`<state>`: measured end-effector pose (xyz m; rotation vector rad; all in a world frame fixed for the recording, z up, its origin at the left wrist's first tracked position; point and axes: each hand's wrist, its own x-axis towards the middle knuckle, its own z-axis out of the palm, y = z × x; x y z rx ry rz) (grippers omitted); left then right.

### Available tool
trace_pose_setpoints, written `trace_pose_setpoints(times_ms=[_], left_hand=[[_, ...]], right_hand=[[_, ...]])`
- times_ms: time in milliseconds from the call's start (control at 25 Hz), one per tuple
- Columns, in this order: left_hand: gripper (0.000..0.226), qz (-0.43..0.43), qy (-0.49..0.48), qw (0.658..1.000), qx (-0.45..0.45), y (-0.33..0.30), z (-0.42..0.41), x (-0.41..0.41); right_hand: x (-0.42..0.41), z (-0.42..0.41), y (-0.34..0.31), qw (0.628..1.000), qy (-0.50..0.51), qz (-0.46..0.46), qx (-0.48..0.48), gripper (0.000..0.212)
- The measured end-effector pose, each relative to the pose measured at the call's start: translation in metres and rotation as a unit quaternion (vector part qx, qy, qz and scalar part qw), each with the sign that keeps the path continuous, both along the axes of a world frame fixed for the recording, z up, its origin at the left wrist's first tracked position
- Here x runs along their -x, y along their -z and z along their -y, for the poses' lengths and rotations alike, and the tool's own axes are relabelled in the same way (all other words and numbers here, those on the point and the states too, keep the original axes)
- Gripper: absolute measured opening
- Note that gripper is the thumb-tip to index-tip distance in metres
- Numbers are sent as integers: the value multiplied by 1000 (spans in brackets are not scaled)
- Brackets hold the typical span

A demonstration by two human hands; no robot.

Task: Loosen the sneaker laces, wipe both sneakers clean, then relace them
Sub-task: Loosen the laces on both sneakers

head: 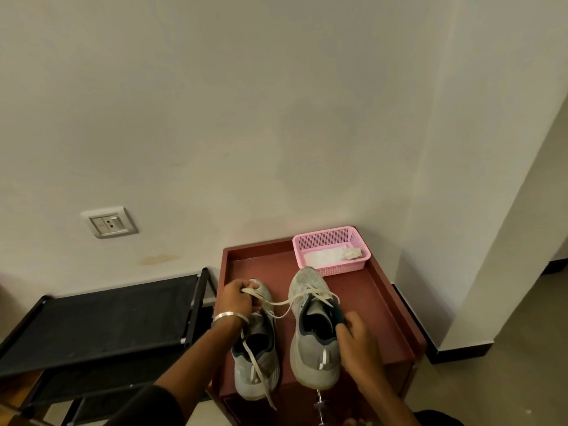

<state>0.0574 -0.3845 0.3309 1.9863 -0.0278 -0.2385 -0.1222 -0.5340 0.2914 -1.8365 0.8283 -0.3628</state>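
Two grey sneakers stand side by side, toes to the wall, on a dark red cabinet top. My left hand hovers over the left sneaker and pinches a white lace that stretches across to the right sneaker. My right hand grips the right sneaker's dark collar and tongue at its right side. Another loose lace trails down over the left sneaker's heel.
A pink plastic basket with a white cloth sits at the cabinet's back right corner against the wall. A low black shoe rack stands to the left. A wall socket is above it. A wall corner rises on the right.
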Motion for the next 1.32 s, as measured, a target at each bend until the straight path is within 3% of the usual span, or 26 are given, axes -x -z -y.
trace_pose_setpoints(times_ms=[160,240,320,360,400,440,520,600,720,880,1080,1320], left_hand=[[25,-57,62,996,29,11,32,32],[20,-24,149,982,-112,18,44,40],[27,27,282,906,-314,22,48,47],[36,36,331,866,-374,23,47,48],[43,42,352,849,-391,26,45,49],[45,40,349,855,-382,26,43,50],[33,-47,278,929,-241,19,33,52],[28,-132,226,960,-100,12,22,58],[54,-68,212,975,-8,3,5,86],[65,-8,311,947,77,19,-7,130],[94,42,337,937,82,52,-6,137],[68,57,258,962,72,76,-5,121]], right_hand=[[4,1,-9,996,34,74,27,20],[3,-1,-9,994,48,98,23,21],[3,-2,-8,993,52,103,34,22],[3,-2,-7,993,50,101,43,23],[2,-2,-7,992,52,98,51,23],[2,-2,-7,992,57,96,59,23],[1,-2,-5,991,71,93,65,23],[0,-2,-4,991,82,94,55,23],[3,-5,-6,988,108,98,48,20],[12,-23,-14,982,167,85,17,10],[14,-38,-15,977,206,23,39,2],[-3,-55,5,980,194,-33,-39,6]])
